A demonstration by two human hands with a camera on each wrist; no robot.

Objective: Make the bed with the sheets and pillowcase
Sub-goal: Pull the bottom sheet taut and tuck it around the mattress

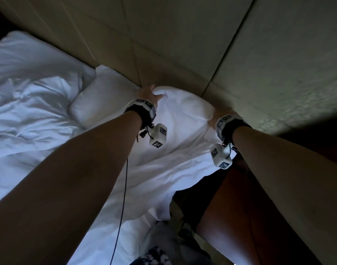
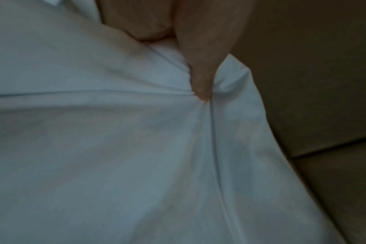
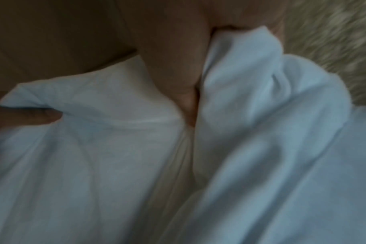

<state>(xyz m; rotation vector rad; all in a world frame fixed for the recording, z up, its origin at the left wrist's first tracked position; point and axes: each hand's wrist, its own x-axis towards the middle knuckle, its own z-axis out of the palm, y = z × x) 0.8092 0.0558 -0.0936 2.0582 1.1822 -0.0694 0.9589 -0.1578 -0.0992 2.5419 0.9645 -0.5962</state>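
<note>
At the head of the bed, close against the beige padded headboard (image 1: 173,41), both hands hold the upper edge of a white, soft cotton sheet (image 1: 183,131). The left hand (image 1: 147,93) grips one part of this edge; in the left wrist view its thumb (image 2: 201,72) presses down into a fold, and thin creases run away from that point, so the cloth is under tension there. The right hand (image 1: 218,114) grips the edge further to the right; in the right wrist view a thick bunch of cloth is squeezed between thumb (image 3: 178,69) and fingers. The hands are apart, probably to keep the edge spread while it is drawn up toward the headboard.

This sheet is thin and smooth, with a sewn hem line, and it hangs loosely over the side of the bed near the person's leg. To the left a white plump pillow (image 1: 98,96) lies next to the headboard, just beside the left hand. Further left a white crumpled duvet (image 1: 30,88) lies in deep, soft folds. I judge that the sheet is not yet flat or tucked.
</note>
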